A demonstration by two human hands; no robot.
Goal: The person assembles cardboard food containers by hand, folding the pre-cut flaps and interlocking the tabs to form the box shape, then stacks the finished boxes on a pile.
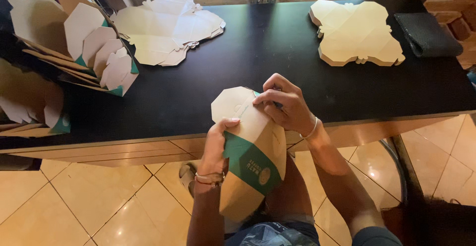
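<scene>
I hold a tan cardboard food box (250,152) with a green band, partly folded, in front of the black table (277,53) edge. My left hand (216,144) grips its left side, thumb pressed on the upper flap. My right hand (285,105) pinches the top flaps together at the box's upper right. The box tilts toward me, its base near my lap.
A stack of flat unfolded box blanks (354,30) lies at the back right, another spread pile (166,25) at the back centre-left. Several folded boxes (84,48) stand nested at the left. A dark folded cloth (429,33) sits far right. Tiled floor (99,201) is below.
</scene>
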